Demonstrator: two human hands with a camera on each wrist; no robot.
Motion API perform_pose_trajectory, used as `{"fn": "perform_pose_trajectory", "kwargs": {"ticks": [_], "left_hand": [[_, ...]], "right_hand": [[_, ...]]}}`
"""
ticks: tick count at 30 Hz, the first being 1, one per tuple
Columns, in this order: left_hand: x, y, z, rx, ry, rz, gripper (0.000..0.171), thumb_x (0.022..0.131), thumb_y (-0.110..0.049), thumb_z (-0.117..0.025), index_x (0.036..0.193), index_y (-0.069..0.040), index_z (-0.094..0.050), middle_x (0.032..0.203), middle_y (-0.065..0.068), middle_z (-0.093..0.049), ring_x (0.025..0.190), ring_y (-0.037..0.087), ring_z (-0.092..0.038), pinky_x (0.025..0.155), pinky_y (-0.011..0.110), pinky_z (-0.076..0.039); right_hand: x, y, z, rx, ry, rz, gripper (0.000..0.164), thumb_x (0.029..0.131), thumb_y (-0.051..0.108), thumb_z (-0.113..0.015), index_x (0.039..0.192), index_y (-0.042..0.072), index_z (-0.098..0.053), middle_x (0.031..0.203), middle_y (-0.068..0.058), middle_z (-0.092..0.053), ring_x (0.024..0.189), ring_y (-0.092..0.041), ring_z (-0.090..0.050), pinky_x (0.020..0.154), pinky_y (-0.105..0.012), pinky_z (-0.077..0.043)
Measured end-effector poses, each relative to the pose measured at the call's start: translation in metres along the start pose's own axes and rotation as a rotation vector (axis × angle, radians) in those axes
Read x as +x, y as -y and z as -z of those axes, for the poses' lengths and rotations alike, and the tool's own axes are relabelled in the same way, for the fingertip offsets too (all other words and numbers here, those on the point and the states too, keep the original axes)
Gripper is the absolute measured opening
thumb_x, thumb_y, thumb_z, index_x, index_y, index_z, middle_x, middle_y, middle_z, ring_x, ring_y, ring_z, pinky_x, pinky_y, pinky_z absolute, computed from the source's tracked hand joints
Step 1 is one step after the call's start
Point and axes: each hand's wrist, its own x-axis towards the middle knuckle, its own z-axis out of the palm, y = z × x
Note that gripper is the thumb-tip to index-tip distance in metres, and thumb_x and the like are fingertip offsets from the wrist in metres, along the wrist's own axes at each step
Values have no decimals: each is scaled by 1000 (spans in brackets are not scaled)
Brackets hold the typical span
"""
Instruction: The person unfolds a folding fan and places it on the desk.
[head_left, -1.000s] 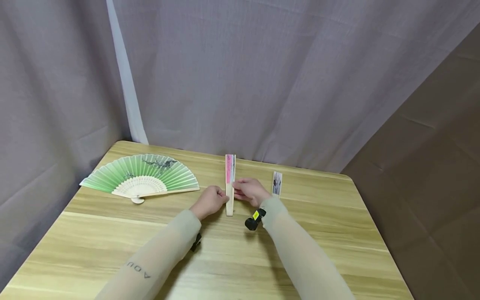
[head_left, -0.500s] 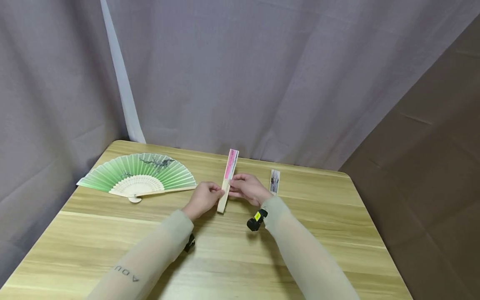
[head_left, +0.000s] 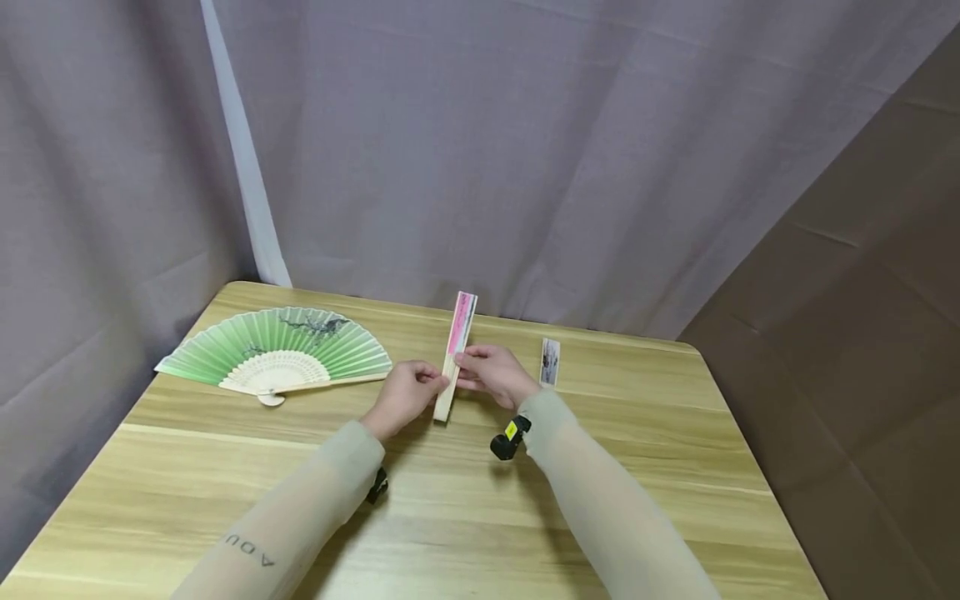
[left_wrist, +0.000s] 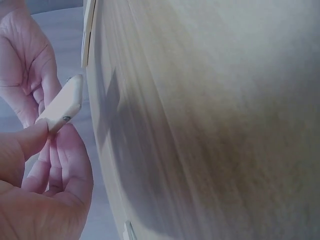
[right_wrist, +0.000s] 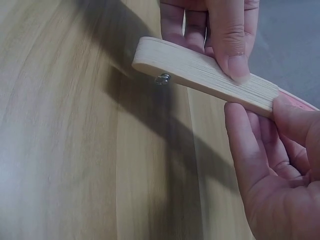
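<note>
A folded hand fan [head_left: 459, 329] with pink and pale cloth and light wooden ribs is held up over the table, its cloth end tilted away and slightly right. My left hand [head_left: 407, 396] pinches it on the left near the pivot end. From the right side, my right hand [head_left: 497, 373] grips it higher up, where ribs meet cloth. In the right wrist view the stacked ribs [right_wrist: 200, 70] lie flush together, with a metal rivet ring [right_wrist: 162, 79] at the rounded end. The left wrist view shows that pivot end [left_wrist: 67, 102] between thumb and fingers, clear of the tabletop.
A spread green folding fan [head_left: 277, 350] with a dark branch print lies at the table's back left. Behind my right hand lies another folded fan [head_left: 550, 362], grey-patterned, partly hidden by the wrist. Grey curtains [head_left: 450, 150] stand along the back edge of the wooden table [head_left: 465, 517].
The pink fan, upright in view a second ago, has tilted, its top going right and its pivot end left. Both hands have risen slightly with it and keep hold.
</note>
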Motion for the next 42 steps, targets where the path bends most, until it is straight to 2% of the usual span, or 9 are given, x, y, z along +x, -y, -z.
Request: {"fn": "perform_pose_trajectory", "kwargs": {"ticks": [4,12,15,32,37,42], "left_hand": [[1,1,0,-19,-17,12,12,90,-12,-70,89,0,-70,76,9,-67,70,26,-66,57,26,-55],[2,5,-2,-158,-33,51,8,88,-5,-71,87,3,-70,77,10,-66,69,20,-65,68,38,-61],[0,5,-1,-172,-35,60,7,88,-4,-70,87,3,-70,77,10,-66,69,20,-64,69,38,-60],[1,5,2,-144,-61,36,8,89,-3,-69,85,3,-71,74,11,-66,72,32,-66,68,44,-60],[2,6,3,-117,-66,20,8,89,-5,-69,88,4,-71,75,11,-67,69,26,-67,67,40,-61],[1,4,3,-42,-41,11,11,89,-9,-71,90,2,-70,75,8,-67,70,28,-68,61,32,-59]], "right_hand": [[1,0,-1,0,1,1,21,95,10,-62,110,-5,-60,97,-14,-60,85,-21,-62,87,-36,-56],[2,-1,-4,0,-1,-7,21,95,11,-63,110,-4,-62,97,-15,-61,84,-21,-63,84,-35,-58],[1,-1,-6,-8,-3,1,21,95,11,-63,110,-4,-62,97,-15,-62,84,-21,-64,84,-35,-58],[3,-1,-15,-10,-75,15,24,95,12,-63,113,-5,-60,95,-15,-63,80,-20,-65,81,-34,-58],[1,0,-18,-14,-94,23,28,95,13,-63,116,-5,-59,97,-16,-64,81,-20,-66,83,-35,-58],[-1,1,-18,-37,-119,41,27,94,12,-64,115,-5,-60,99,-17,-64,80,-22,-67,83,-37,-58]]}}
